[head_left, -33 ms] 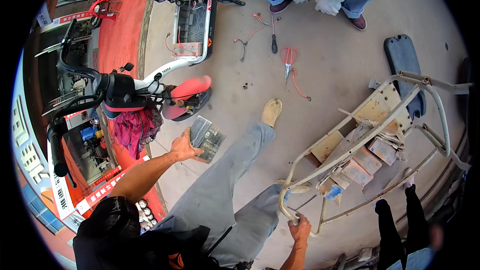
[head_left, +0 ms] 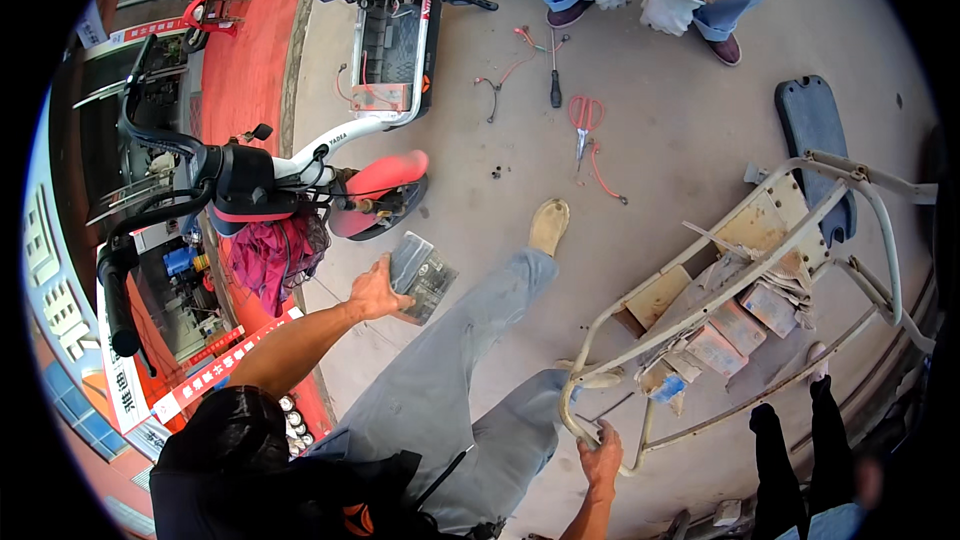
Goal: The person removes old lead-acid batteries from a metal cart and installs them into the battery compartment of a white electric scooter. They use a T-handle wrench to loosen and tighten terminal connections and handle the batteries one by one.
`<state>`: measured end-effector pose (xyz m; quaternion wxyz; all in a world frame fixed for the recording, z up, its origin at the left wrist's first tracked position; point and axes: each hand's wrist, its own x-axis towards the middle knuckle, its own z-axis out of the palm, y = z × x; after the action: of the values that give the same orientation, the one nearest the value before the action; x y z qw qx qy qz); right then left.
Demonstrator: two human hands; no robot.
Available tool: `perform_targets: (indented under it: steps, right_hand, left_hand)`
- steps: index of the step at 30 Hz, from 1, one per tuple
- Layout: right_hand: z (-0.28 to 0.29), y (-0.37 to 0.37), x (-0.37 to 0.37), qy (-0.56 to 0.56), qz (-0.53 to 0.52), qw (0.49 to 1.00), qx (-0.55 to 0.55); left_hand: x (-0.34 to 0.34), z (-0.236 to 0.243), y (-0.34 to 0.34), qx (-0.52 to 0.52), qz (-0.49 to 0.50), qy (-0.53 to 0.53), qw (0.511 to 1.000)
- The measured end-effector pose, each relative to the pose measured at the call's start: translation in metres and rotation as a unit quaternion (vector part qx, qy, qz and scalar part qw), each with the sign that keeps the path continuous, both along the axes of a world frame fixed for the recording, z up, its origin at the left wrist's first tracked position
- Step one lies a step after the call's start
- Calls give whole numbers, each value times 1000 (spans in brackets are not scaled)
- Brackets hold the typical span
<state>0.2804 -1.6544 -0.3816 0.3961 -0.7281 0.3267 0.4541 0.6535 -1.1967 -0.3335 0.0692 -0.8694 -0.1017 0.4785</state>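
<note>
My left hand [head_left: 378, 290] is closed on a grey rectangular block [head_left: 425, 275], apparently a battery, held above my grey-trousered leg beside the scooter. My right hand [head_left: 598, 455] grips the lower bent tube of a rusty cream metal frame [head_left: 570, 390]. Several pinkish and grey blocks [head_left: 735, 328] lie in that frame with torn, dusty cardboard. On the ground ahead are red-handled scissors [head_left: 586, 112], a black-handled screwdriver [head_left: 554, 88] and loose red and black wires [head_left: 518, 67].
A white-and-black electric scooter [head_left: 340, 133] with an open deck stands left, by a red mat [head_left: 240, 80]. A co-worker's gloved hands [head_left: 665, 8] are at the top. A dark board [head_left: 800, 120] lies right, and another person's black-clad legs [head_left: 775, 460] are lower right.
The surroundings sit very slightly further right and lower in the picture. Both my hands keep their holds, with no clear movement of the held things.
</note>
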Motion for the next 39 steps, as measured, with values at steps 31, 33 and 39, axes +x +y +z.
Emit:
perform_targets:
  steps: [31, 33, 39]
  right_hand:
    - [-225, -140, 140, 9, -55, 947, -316]
    - [-189, -168, 184, 51, 49, 976, -207]
    - [-91, -200, 330, 150, 154, 975, 64]
  left_hand:
    - [209, -163, -90, -122, 98, -87, 984]
    - [211, -152, -95, -109, 137, -56, 983]
    - [257, -186, -95, -124, 121, -54, 983]
